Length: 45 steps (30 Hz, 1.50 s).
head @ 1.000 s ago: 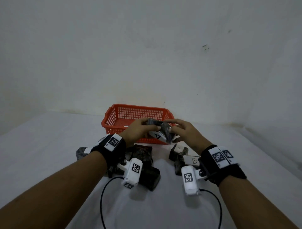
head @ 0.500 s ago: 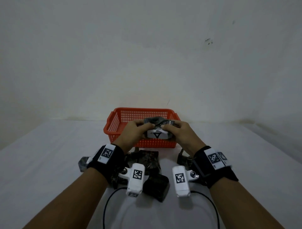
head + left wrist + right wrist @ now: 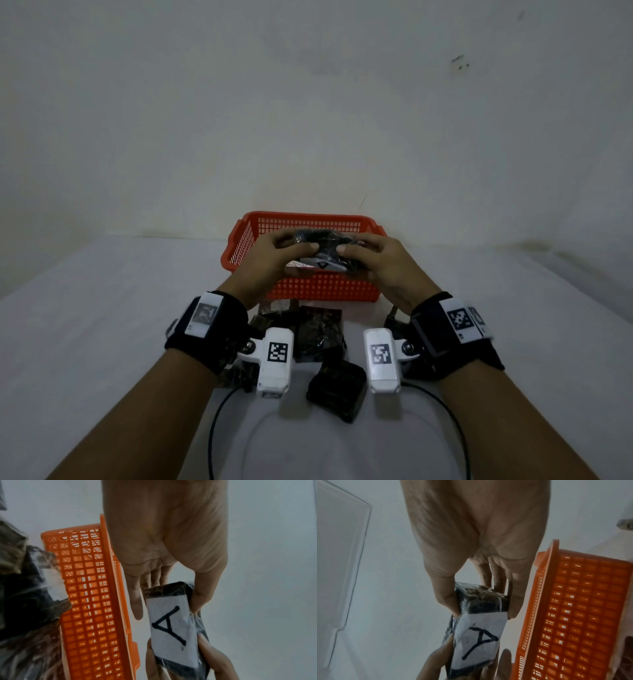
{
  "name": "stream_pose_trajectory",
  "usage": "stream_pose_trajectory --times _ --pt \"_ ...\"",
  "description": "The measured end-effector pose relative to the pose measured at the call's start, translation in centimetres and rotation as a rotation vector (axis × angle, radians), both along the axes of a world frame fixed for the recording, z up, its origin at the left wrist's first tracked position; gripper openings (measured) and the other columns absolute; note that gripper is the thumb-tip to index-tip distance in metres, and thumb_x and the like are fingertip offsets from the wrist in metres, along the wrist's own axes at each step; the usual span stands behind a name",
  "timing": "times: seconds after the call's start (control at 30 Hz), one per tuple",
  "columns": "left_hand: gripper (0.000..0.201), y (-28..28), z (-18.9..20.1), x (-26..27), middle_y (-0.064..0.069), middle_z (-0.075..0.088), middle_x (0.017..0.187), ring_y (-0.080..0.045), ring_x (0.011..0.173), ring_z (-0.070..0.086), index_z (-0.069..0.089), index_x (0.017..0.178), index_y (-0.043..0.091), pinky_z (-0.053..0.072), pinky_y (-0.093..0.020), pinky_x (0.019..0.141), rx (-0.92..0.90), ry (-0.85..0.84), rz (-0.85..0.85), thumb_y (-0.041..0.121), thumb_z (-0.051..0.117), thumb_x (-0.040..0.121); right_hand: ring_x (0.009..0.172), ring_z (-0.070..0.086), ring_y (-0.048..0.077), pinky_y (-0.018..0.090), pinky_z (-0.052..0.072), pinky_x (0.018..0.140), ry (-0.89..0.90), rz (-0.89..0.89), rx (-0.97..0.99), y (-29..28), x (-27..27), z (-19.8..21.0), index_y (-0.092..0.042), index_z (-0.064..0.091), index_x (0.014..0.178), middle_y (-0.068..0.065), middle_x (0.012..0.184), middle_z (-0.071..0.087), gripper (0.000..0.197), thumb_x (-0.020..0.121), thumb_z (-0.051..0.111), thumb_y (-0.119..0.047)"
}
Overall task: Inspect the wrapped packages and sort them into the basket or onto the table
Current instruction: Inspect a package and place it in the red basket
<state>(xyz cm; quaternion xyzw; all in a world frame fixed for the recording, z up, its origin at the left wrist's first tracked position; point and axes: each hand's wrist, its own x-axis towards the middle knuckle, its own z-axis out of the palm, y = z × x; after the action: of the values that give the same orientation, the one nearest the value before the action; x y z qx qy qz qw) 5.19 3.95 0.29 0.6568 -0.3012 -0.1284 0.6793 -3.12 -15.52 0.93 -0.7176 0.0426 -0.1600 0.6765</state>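
Observation:
A dark wrapped package (image 3: pixel 323 260) with a white label marked "A" (image 3: pixel 173 626) hangs above the near rim of the orange mesh basket (image 3: pixel 308 291). Both hands hold it, one at each end. My left hand (image 3: pixel 294 244) pinches its left end between thumb and fingers. My right hand (image 3: pixel 356 246) pinches the right end the same way. In the right wrist view the label (image 3: pixel 479 639) faces the camera and the basket (image 3: pixel 573 615) lies just beside the package. What the basket holds is mostly hidden by my hands.
Several dark wrapped packages lie on the white table between my wrists, one (image 3: pixel 318 334) near the basket front and one (image 3: pixel 337 389) closer to me. Camera cables (image 3: pixel 219 428) trail toward me. A white wall rises just behind the basket.
Both hands carried the package up and forward, from in front of the basket to above its near rim. The "A" label, which faced me, now tips downward.

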Motion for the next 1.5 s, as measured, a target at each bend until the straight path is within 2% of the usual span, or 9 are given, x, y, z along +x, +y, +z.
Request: stream_pose_trajectory --times 0.23,0.43,0.6,0.73,0.9,1.1,1.2,1.4,1.5 --pt "0.047 0.3 -0.2 -0.3 -0.001 0.074 0.12 -0.009 0.109 0.072 0.061 0.131 0.01 0.057 -0.022 0.089 -0.027 -0.122 0.114 -0.002 0.072 0.087 0.12 0.069 0.033 0.047 0.058 0.1 -0.014 0.063 0.056 0.3 0.3 -0.1 -0.011 0.063 0.133 0.015 0.129 0.071 0.052 0.085 0.081 -0.006" --pt "0.07 0.6 -1.3 -1.0 -0.006 0.062 0.139 -0.018 0.129 0.062 0.051 0.14 0.014 0.057 -0.03 0.097 -0.062 -0.153 -0.002 -0.012 0.076 0.08 0.105 0.074 0.034 0.037 0.066 0.077 0.03 0.088 0.203 0.5 -0.7 -0.5 -0.001 0.069 0.119 0.02 0.121 0.072 0.029 0.098 0.069 -0.02" --pt "0.038 0.1 -1.2 -2.3 -0.008 0.072 0.128 -0.025 0.121 0.069 0.061 0.134 0.015 0.059 -0.039 0.095 -0.104 0.072 -0.09 0.027 0.064 0.098 0.112 0.074 0.028 0.049 0.058 0.1 -0.115 -0.036 0.057 0.1 -0.2 -2.5 -0.015 0.075 0.12 0.008 0.116 0.079 0.034 0.088 0.082 -0.017" --pt "0.025 0.1 -1.6 -2.6 -0.007 0.08 0.107 -0.023 0.102 0.077 0.068 0.123 0.008 0.063 -0.03 0.081 -0.115 0.004 0.099 0.008 0.06 0.099 0.107 0.076 0.025 0.047 0.059 0.099 -0.127 -0.023 0.039 0.7 -0.7 -3.0 -0.012 0.073 0.122 0.007 0.113 0.08 0.037 0.086 0.082 -0.013" --pt "0.035 0.2 -2.5 -2.9 -0.007 0.078 0.113 -0.022 0.106 0.076 0.066 0.129 0.013 0.061 -0.034 0.091 -0.093 0.011 0.037 0.004 0.066 0.095 0.102 0.077 0.023 0.035 0.063 0.09 -0.164 -0.017 0.012 1.6 -1.4 -3.5 -0.007 0.076 0.112 0.008 0.107 0.08 0.028 0.086 0.082 -0.013" --pt "0.043 1.0 -3.0 -2.9 -0.01 0.077 0.114 -0.025 0.107 0.075 0.063 0.133 0.013 0.06 -0.042 0.095 -0.074 -0.001 0.089 -0.002 0.067 0.093 0.104 0.077 0.018 0.034 0.063 0.089 -0.071 0.016 -0.027 1.5 -1.4 -4.0 -0.013 0.073 0.118 0.005 0.111 0.079 0.042 0.079 0.087 -0.013" --pt "0.05 1.6 -2.9 -2.9 -0.007 0.076 0.12 -0.024 0.113 0.073 0.059 0.137 0.015 0.058 -0.044 0.097 -0.062 0.042 0.033 0.006 0.071 0.089 0.1 0.078 0.02 0.034 0.063 0.088 -0.05 0.039 -0.013 1.2 -1.8 -4.0 -0.008 0.07 0.123 0.008 0.111 0.08 0.044 0.082 0.085 -0.009" --pt "0.039 1.9 -2.8 -3.5 -0.001 0.078 0.112 -0.012 0.105 0.075 0.068 0.123 0.011 0.061 -0.027 0.09 0.028 -0.113 0.079 -0.005 0.072 0.087 0.1 0.075 0.006 0.017 0.06 0.082 -0.099 -0.003 -0.121 1.0 -2.0 -4.1 -0.009 0.072 0.123 0.002 0.112 0.079 0.046 0.079 0.087 -0.007" --pt "0.042 1.8 -2.8 -3.5 -0.001 0.078 0.113 -0.011 0.105 0.074 0.067 0.125 0.009 0.061 -0.025 0.086 0.001 -0.132 0.087 -0.006 0.072 0.086 0.106 0.073 0.007 0.018 0.059 0.086 -0.133 -0.004 -0.119 1.0 -1.8 -4.3 -0.009 0.07 0.126 0.003 0.118 0.077 0.049 0.079 0.087 -0.007"
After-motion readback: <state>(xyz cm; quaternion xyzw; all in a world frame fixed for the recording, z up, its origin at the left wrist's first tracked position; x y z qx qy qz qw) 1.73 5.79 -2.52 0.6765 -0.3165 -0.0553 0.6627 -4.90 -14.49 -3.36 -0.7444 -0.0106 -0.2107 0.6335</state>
